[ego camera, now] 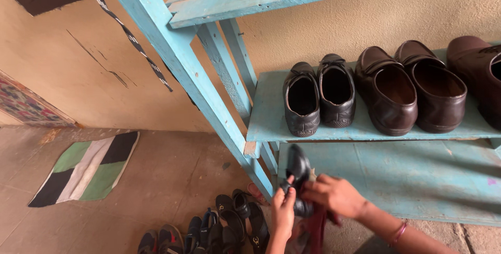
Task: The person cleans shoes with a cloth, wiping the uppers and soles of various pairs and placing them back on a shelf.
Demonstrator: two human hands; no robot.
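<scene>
My left hand (283,211) grips a small black shoe (298,173) from below, holding it upright in front of the lower shelf. My right hand (334,195) presses a dark red cloth (315,229) against the side of that shoe; the cloth hangs down between my hands. Both hands sit just in front of the blue wooden shoe rack (417,175).
On the rack's middle shelf (271,123) stand a pair of black shoes (318,97) and brown leather shoes (409,89). Several sandals (229,225) lie on the floor below my hands. A striped green, white and black mat (86,168) lies at left. A patterned strap (130,37) hangs from the rack.
</scene>
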